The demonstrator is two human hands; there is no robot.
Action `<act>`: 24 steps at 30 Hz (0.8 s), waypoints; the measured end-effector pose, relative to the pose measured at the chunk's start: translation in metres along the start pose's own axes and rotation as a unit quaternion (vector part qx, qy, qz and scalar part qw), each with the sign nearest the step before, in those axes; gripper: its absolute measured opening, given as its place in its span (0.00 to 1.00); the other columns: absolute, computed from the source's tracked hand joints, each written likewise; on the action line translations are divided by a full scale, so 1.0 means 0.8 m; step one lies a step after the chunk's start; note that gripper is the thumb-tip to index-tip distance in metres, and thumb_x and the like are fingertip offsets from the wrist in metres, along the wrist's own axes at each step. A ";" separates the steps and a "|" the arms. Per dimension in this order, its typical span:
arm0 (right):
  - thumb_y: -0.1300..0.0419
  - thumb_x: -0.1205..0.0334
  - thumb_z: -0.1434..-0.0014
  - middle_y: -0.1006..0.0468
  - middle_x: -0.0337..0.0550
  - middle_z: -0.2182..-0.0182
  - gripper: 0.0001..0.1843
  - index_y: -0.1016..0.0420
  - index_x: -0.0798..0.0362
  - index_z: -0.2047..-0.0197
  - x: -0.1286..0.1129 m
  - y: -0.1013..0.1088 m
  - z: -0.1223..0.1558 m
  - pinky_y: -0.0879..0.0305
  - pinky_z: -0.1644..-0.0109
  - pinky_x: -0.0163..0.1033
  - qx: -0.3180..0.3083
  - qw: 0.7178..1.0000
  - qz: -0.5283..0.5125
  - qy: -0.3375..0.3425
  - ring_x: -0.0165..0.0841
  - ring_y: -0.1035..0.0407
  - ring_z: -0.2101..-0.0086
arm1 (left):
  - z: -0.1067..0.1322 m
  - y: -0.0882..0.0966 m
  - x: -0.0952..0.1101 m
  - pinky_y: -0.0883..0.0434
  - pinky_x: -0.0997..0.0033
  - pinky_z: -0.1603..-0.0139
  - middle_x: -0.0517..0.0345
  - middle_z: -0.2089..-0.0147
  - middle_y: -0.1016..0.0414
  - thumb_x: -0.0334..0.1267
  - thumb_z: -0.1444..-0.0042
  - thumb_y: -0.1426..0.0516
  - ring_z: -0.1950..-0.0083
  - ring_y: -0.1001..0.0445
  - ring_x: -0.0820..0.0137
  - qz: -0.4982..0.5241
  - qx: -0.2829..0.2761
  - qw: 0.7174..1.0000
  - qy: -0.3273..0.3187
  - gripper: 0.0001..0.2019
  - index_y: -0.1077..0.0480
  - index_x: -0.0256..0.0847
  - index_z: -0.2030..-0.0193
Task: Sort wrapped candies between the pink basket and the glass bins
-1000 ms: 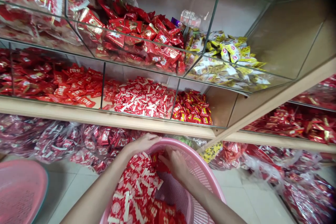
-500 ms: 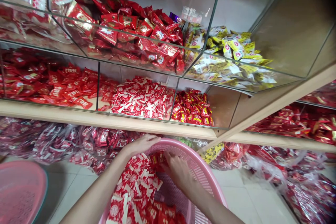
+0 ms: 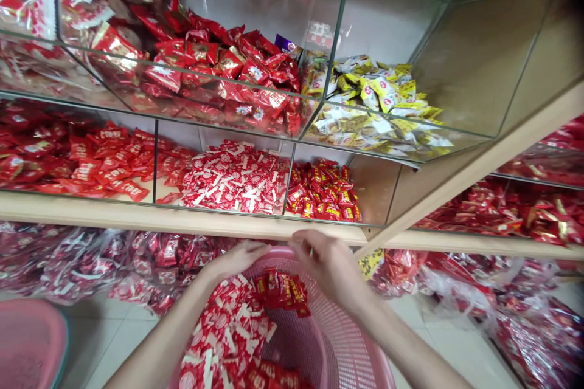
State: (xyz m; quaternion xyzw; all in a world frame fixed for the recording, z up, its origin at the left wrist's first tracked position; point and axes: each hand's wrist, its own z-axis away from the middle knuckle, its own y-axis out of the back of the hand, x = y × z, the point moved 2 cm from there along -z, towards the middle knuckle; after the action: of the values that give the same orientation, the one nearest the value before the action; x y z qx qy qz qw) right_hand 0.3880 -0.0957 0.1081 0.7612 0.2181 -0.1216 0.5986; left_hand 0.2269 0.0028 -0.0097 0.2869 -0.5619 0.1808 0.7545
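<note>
The left hand (image 3: 244,258) lies with lightly bent fingers at the far rim of the pink mesh basket (image 3: 347,358); whether it grips cannot be told. The right hand (image 3: 328,264), half curled, hovers above that rim, its hold unclear. Inside, red-and-white wrapped candies (image 3: 232,319) fill the left, with red-and-yellow wrapped candies (image 3: 283,292) toward the far side.

Left forearm (image 3: 168,328) and right forearm (image 3: 406,340) bare from wrist to lower edge of view, slim, narrowing toward the wrists. Left hand (image 3: 243,257) and right hand (image 3: 329,261) bare too. Small ring-like glint (image 3: 311,251) among the right fingers, too blurred to make out.
</note>
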 end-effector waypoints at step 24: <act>0.40 0.66 0.55 0.29 0.37 0.76 0.06 0.28 0.55 0.69 0.115 0.070 -0.082 0.44 0.70 0.31 -0.131 0.985 0.088 -0.071 0.27 0.39 0.74 | 0.007 0.002 0.004 0.37 0.68 0.53 0.57 0.59 0.23 0.56 0.46 0.52 0.57 0.30 0.63 -0.075 0.021 0.997 -0.009 0.25 0.26 0.37 0.58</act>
State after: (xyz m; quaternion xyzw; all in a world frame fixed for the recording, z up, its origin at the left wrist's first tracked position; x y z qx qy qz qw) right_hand 0.4904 -0.0257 0.1316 0.6821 0.1213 -0.0920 0.7152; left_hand 0.2226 0.0001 -0.0048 0.3459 -0.5419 0.1324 0.7544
